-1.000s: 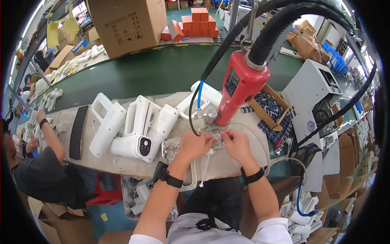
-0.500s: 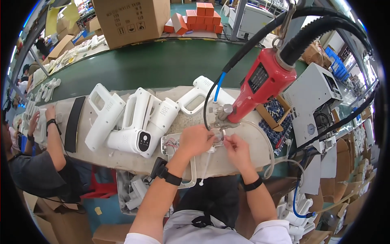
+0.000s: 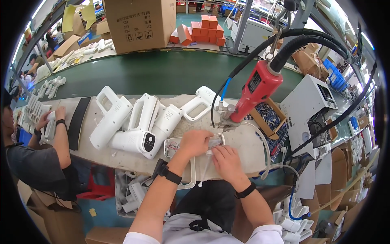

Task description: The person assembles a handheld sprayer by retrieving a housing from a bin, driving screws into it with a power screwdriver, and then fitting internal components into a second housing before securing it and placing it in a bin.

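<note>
White case (image 3: 172,144) lies under the left hand (image 3: 196,142), by the right hand's (image 3: 228,163) fingertips. Fingers are bent; I can't tell if they pinch. Its handle (image 3: 193,173) pokes past the table's (image 3: 250,156) near edge, with bare table to the right.

head-worn left fisheye | faces down, forward | near, above hands (image 3: 196,143)

Orange boxes (image 3: 208,32) stand stacked beside a large brown carton (image 3: 140,24) beyond the green belt (image 3: 162,73)
</note>
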Demonstrator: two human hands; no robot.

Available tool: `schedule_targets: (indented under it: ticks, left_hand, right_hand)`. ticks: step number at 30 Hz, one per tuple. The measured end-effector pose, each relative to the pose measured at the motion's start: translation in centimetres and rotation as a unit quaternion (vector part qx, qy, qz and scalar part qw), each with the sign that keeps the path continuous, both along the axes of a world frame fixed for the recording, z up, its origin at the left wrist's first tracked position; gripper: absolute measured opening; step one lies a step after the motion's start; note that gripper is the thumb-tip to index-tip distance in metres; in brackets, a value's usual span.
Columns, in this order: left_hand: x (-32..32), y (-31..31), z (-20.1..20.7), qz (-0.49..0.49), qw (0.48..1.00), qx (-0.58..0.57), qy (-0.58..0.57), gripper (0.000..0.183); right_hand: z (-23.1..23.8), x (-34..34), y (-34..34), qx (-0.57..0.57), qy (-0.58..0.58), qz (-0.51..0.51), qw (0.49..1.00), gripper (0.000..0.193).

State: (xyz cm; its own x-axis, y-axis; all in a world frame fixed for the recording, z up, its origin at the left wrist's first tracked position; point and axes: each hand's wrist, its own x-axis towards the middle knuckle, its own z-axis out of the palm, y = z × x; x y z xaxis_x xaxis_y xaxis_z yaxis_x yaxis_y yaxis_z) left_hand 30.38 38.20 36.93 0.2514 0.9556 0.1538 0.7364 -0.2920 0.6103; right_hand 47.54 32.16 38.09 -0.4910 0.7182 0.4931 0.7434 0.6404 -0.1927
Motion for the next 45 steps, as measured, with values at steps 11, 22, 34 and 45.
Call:
schedule_targets:
  ticks: [11, 22, 34, 45]
  left_hand:
    - [0.1, 0.1, 1.4, 0.020, 0.993, -0.092, 0.065, 0.028]
    - [-0.7, -0.1, 0.0, 0.055, 0.998, -0.005, -0.012, 0.027]
    - [-3.4, -12.1, 3.8, 0.128, 0.963, 0.233, 0.038, 0.037]
    - [-1.8, -9.1, -3.1, 0.179, 0.963, 0.040, -0.195, 0.101]
  right_hand:
    - [-0.6, 0.2, 1.3, -0.002, -0.077, 0.033, 0.996, 0.031]
    - [0.6, 0.9, 1.1, -0.056, 0.096, -0.053, 0.992, 0.043]
    - [-1.7, 2.4, 14.0, -0.166, 0.020, -0.291, 0.942, 0.050]
    - [-0.5, 10.0, 12.3, -0.058, 0.284, -0.318, 0.903, 0.057]
